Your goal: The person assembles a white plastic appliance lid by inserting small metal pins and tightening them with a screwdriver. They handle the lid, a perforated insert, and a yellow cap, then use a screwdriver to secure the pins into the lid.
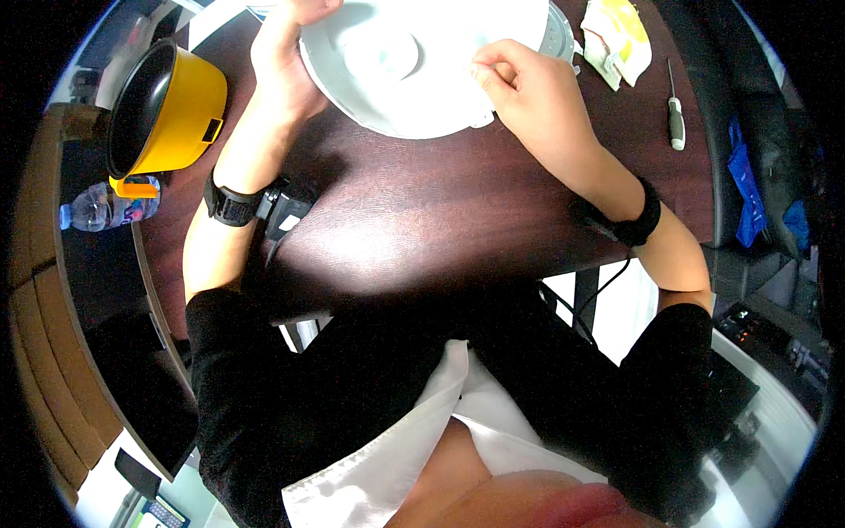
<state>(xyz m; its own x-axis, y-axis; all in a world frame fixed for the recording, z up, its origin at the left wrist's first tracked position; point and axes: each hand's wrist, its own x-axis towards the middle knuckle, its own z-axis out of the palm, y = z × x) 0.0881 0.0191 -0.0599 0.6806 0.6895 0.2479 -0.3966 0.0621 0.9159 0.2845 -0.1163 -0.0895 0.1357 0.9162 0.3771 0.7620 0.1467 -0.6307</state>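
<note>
A large white round plastic piece point(449, 97) with a raised round hub near its middle is at the top of the view, over the table. My left hand point(286, 62) is closed round its left edge; part of that hand runs out of the picture. Over the piece's right part, my right hand point(537, 97) has thumb and fingers pinched together. Whatever is between those fingertips, if anything, is too small to make out. Each wrist wears a black strap.
At the left stands a yellow pot point(189, 114) with a dark inside, near a clear plastic bottle point(110, 204) lying down. On the right lie a yellow and white packet point(616, 40) and a screwdriver point(676, 123). The dark wooden table point(422, 202) curves towards me.
</note>
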